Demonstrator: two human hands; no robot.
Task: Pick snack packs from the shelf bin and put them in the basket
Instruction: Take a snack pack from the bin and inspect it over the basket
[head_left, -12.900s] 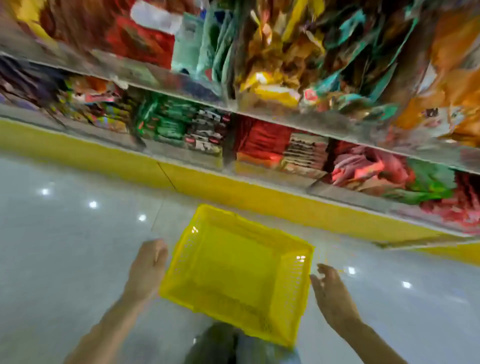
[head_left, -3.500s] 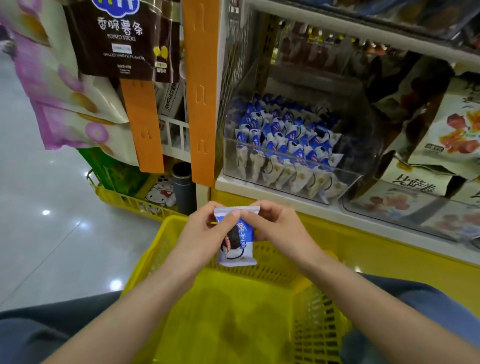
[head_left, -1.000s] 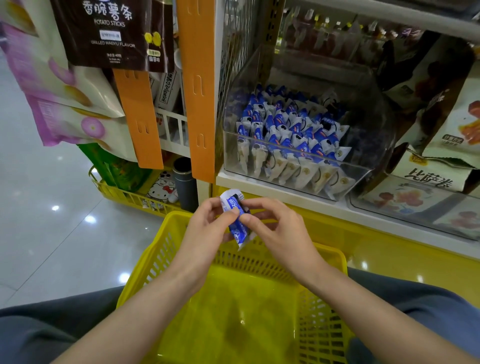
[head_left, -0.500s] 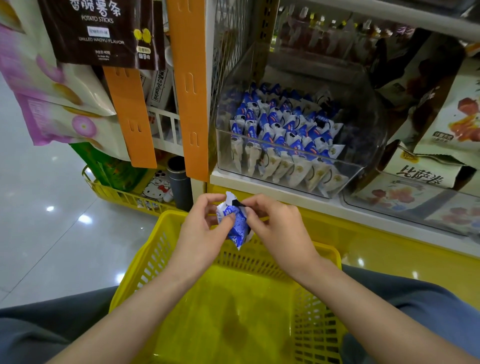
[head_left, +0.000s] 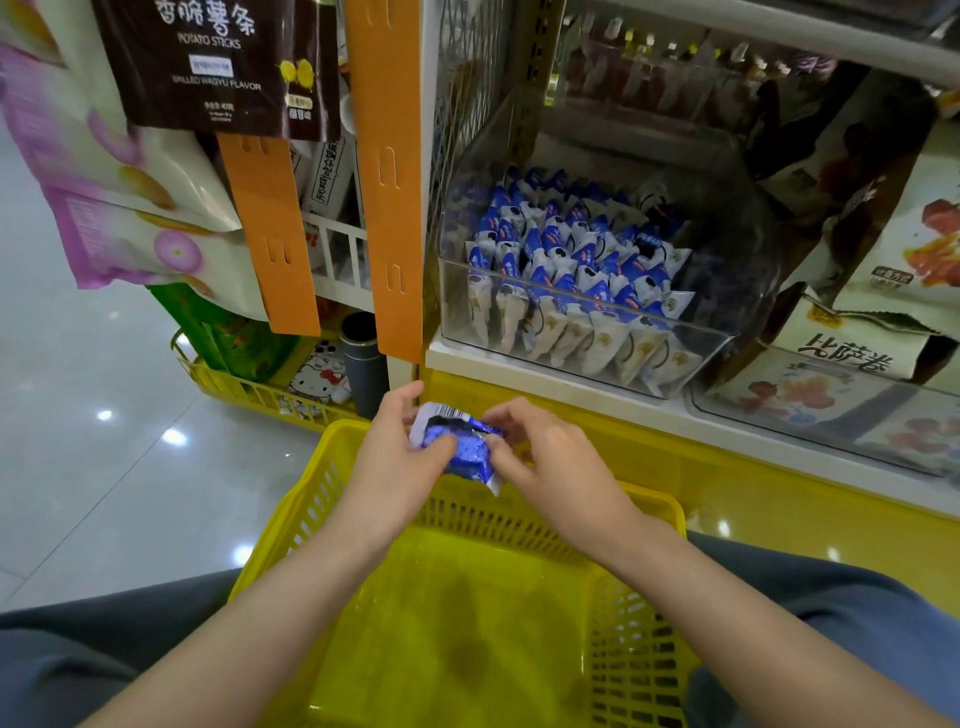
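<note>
Over basket (head_left: 545, 514), fingers (head_left: 506, 414) seemingly curled round pack (head_left: 470, 453)

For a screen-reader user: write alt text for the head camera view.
The left hand and right hand pinch a blue-and-white snack pack above the far rim of a yellow basket. Behind, a clear shelf bin holds many similar packs.
</note>
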